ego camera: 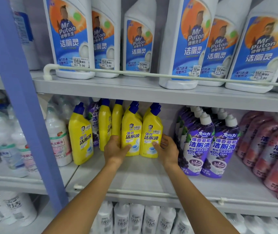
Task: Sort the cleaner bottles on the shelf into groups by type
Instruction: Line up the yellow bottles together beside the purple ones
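On the middle shelf [135, 173] stand several yellow cleaner bottles with blue caps. My left hand [115, 148] grips one yellow bottle [131, 132] at its lower left side. My right hand [167, 149] grips the yellow bottle beside it [151, 134] at its lower right side. The two bottles stand upright, touching each other. Another yellow bottle [80, 132] stands apart at the left, and a purple bottle [94, 119] sits behind the yellow ones. A group of purple bottles [202, 142] with white caps stands to the right.
Pink bottles [270, 149] fill the right end of the shelf. White and clear bottles [57, 137] stand left, past a blue upright post [25, 98]. Large white Mr Puton bottles [184, 39] line the upper shelf behind a rail. White bottles [135, 218] sit below.
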`<action>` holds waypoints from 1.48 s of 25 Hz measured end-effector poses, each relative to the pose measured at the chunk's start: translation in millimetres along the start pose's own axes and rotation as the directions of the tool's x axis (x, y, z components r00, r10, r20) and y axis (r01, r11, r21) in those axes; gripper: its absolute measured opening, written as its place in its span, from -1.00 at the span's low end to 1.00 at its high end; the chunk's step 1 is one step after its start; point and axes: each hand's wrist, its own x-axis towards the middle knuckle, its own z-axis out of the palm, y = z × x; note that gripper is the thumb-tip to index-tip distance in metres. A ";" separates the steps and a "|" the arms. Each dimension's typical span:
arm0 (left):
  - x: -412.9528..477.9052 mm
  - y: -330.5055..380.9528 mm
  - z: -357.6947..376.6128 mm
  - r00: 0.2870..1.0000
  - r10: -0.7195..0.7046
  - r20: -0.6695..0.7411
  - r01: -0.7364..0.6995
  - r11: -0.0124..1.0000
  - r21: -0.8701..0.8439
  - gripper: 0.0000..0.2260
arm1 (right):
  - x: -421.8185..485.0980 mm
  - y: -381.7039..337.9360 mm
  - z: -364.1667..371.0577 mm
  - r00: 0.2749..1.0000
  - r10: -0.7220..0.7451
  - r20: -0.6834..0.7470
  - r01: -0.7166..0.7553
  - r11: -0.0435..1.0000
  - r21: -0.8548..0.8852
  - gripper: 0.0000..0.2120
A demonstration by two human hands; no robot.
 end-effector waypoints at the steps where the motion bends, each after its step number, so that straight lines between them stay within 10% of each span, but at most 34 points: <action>1: 0.0 2.0 -7.2 1.000 -0.015 -0.016 0.014 0.997 -0.081 -0.49 | -3.7 -2.3 -1.4 0.999 0.030 -0.020 -0.030 1.000 -0.010 -0.60; 8: -23.5 26.0 -93.7 0.935 0.015 -0.355 -0.209 0.832 -0.514 -0.51 | -56.4 -31.1 41.9 0.996 0.076 -0.052 -0.064 0.977 0.202 -0.50; 15: -35.8 54.2 -130.5 0.832 0.106 -0.544 -0.336 0.878 -0.342 -0.48 | -54.8 -133.4 124.1 0.937 -0.201 0.285 0.092 0.931 0.353 -0.38; 19: -4.7 61.8 -137.9 0.846 0.169 -0.505 -0.282 0.947 -0.155 -0.49 | -13.9 -165.4 165.6 0.927 -0.254 0.275 0.166 0.937 0.308 -0.48; 26: 15.5 39.3 -143.4 0.903 0.132 -0.408 -0.101 0.990 0.097 -0.66 | 16.4 -148.0 203.0 0.872 -0.370 0.322 0.462 0.841 -0.283 -0.30; 37: 1.9 34.1 -152.9 0.961 0.139 -0.241 -0.096 0.979 0.182 -0.69 | -28.9 -135.5 131.4 0.801 -0.551 0.236 0.585 0.805 -0.105 -0.44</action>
